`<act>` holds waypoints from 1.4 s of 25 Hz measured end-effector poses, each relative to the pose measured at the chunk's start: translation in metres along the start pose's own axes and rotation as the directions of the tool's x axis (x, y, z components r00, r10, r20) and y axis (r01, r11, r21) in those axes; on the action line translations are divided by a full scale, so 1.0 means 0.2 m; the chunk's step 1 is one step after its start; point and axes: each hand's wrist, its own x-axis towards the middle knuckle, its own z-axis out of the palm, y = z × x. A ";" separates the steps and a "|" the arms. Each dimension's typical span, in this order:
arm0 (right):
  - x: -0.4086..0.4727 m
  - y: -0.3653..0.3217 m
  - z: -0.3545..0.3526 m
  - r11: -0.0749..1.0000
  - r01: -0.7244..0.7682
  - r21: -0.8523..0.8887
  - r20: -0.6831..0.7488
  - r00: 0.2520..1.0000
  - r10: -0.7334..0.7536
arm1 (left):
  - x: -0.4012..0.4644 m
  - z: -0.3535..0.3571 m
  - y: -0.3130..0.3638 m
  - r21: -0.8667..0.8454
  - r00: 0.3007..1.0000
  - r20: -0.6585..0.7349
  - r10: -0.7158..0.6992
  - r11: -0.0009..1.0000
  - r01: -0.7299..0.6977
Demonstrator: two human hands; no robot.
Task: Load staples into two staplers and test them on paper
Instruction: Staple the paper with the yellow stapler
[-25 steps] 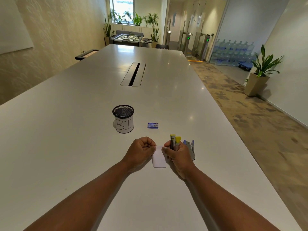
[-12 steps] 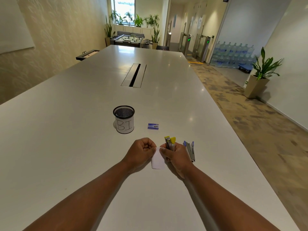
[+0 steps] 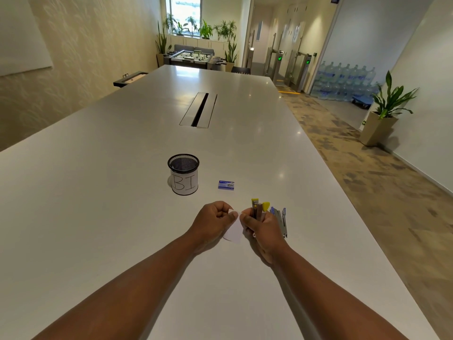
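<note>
My right hand (image 3: 263, 225) grips a yellow stapler (image 3: 258, 208), whose hinged-open front end sticks up past my fingers. My left hand (image 3: 213, 220) pinches the top edge of a small white paper (image 3: 234, 231) that lies between both hands on the white table (image 3: 98, 217). A blue and silver stapler (image 3: 280, 220) lies on the table just right of my right hand. A small blue staple box (image 3: 226, 185) sits beyond the hands.
A black mesh cup (image 3: 183, 174) labelled "BI" stands left of the staple box. A cable slot (image 3: 199, 109) is set into the table's middle. The table's right edge runs close past the blue stapler, with floor and a potted plant (image 3: 387, 111) beyond.
The paper's top edge has lifted slightly off the table in my left fingers. The yellow stapler has shifted a little in my right hand. The blue stapler has not moved.
</note>
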 end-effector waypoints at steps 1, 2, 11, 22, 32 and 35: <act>0.00 0.00 0.00 1.000 0.001 -0.012 -0.001 1.000 -0.001 | 0.00 0.01 0.00 0.035 1.000 -0.030 0.007 0.999 -0.006; 0.00 0.01 0.00 1.000 -0.001 -0.018 0.000 1.000 0.001 | 0.00 0.01 -0.01 0.081 0.998 -0.066 0.018 0.997 -0.012; 0.00 0.00 0.01 0.998 -0.007 -0.064 0.041 0.999 0.009 | -0.01 0.04 -0.03 0.314 0.972 -0.200 0.122 0.948 -0.055; -0.01 -0.01 0.01 0.997 0.035 -0.074 -0.083 0.996 -0.042 | -0.01 0.00 -0.04 0.489 0.976 -0.126 0.176 0.868 -0.093; 0.00 0.00 0.01 0.994 0.052 0.092 -0.207 0.978 -0.032 | -0.05 -0.01 -0.02 0.580 0.973 -0.056 0.224 0.800 -0.151; 0.00 0.01 0.01 0.992 0.064 0.107 -0.223 0.974 -0.039 | -0.07 0.01 -0.02 0.591 0.965 -0.079 0.249 0.792 -0.156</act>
